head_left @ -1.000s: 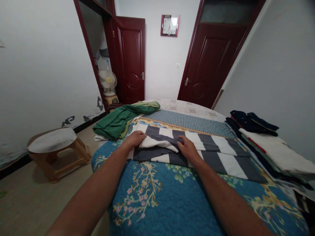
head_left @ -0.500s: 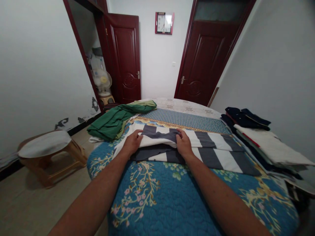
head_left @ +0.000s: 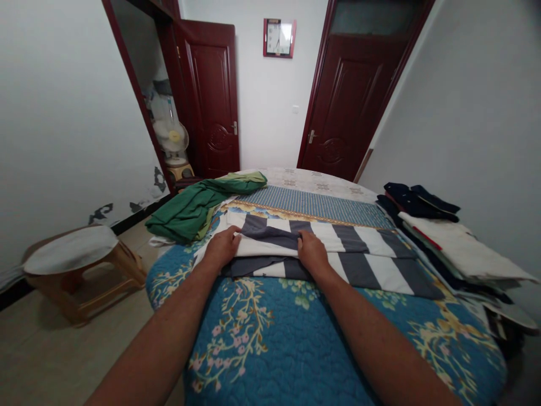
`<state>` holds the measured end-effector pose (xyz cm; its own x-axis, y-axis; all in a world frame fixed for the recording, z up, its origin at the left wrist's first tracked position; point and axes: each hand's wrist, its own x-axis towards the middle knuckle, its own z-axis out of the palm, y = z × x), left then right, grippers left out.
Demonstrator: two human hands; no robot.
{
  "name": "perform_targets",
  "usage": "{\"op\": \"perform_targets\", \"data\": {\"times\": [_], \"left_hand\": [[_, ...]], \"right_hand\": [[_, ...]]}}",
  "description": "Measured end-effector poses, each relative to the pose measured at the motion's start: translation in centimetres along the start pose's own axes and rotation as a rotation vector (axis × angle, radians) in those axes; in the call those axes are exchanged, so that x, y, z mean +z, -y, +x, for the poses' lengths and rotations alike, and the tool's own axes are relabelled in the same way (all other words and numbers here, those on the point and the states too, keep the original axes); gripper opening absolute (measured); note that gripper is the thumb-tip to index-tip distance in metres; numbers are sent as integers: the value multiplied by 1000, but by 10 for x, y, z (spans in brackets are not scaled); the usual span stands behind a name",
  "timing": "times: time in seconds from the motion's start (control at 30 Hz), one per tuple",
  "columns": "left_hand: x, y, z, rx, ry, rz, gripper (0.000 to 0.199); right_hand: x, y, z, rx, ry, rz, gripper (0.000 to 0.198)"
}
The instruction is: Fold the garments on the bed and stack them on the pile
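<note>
The left hand [head_left: 222, 248] and right hand [head_left: 311, 251] pinch the striped cloth [head_left: 350, 239]; its long axis runs 9 to 3 o'clock, most of it past the right hand, which is nearer. Green cloth [head_left: 188, 208] lies at the left hand's 10 o'clock.

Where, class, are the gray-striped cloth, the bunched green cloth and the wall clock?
Gray-striped cloth [head_left: 351, 241]: head view, a gray stripe near its middle.
Bunched green cloth [head_left: 192, 208]: head view, its darker folds.
Wall clock [head_left: 279, 38]: head view, its dial.
</note>
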<state>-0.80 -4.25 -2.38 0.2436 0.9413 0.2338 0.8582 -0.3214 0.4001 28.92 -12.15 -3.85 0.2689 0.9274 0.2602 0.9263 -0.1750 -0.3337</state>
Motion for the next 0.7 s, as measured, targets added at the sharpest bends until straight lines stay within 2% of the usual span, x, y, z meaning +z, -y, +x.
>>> {"op": "perform_targets", "data": {"times": [0.07,0.17,0.23,0.37,0.47,0.57,0.7], "left_hand": [[-3,-6,-2,-2,-78,75,34],[-7,-20,-1,99,-151,101,34],[-7,-29,6,133,-117,91,35],[1,-37,34,-57,20,18,41],[8,-36,56,-81,71,-62,34],[11,-33,67,-33,58,-108,28],[14,-27,67,-53,-32,-81,28]], "right_hand": [[0,1,-2,-4,-19,-10,40],[2,0,-4,-14,-50,6,44],[2,-1,-5,-27,-61,19,45],[4,-3,-6,-34,-55,31,45],[4,-4,-6,-48,-49,42,44],[4,-5,-5,-60,-51,56,44],[6,-6,-3,-57,-55,69,44]]}}
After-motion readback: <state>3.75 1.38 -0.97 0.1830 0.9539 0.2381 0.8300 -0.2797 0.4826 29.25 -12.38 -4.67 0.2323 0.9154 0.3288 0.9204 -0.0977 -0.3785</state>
